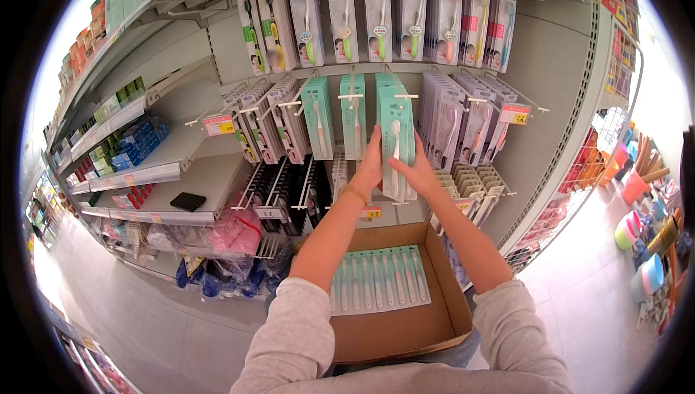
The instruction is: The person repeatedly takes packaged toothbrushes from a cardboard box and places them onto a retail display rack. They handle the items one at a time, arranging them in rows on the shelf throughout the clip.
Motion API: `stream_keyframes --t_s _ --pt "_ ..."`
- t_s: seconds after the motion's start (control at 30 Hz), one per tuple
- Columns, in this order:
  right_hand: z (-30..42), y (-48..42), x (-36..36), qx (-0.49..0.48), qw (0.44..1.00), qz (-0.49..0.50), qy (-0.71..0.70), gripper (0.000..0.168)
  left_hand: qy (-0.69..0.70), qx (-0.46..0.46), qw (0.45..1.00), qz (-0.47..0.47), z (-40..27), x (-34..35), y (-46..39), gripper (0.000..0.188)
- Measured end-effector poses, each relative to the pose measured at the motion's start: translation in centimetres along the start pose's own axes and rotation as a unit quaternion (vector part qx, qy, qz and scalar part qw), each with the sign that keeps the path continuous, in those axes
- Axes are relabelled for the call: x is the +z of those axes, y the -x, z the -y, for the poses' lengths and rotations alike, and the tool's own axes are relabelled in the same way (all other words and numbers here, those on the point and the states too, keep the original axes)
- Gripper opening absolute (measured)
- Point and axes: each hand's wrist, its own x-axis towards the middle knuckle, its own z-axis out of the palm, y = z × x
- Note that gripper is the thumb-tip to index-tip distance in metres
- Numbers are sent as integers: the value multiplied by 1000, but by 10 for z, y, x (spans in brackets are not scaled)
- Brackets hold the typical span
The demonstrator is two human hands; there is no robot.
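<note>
Both my hands are raised to a wire display hook (400,96) and grip a stack of toothbrushes in teal blister packs (395,147). My left hand (371,160) holds the stack's left edge, partly behind it. My right hand (418,169) holds the right edge, its thumb across the front pack. The stack is upright, its top at the hook's tip; whether the hook passes through the packs I cannot tell. Below my forearms, an open cardboard box (402,334) holds a row of similar teal toothbrush packs (380,280).
More packaged toothbrushes (381,14) hang above and on both sides. Teal packs (318,122) hang on hooks to the left. Hooks with price tags (219,124) jut out. Shelves at left hold small boxes (136,144) and a black flat object (188,201). A wire rack (575,171) stands right.
</note>
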Motion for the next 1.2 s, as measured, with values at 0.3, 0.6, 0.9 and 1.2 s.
stream_keyframes --t_s 0.3,0.6,0.9,1.2 --pt "40 27 11 21 999 -7 -42 96 6 -53 997 -64 -17 31 43 61" --pt "93 49 13 48 998 -18 -27 94 55 -74 995 -47 -29 48 74 53" --pt "124 71 -2 59 998 23 -10 96 103 -66 991 -55 -35 73 105 44" --pt "132 87 -5 73 997 33 13 99 115 -62 989 -70 -28 75 120 43"
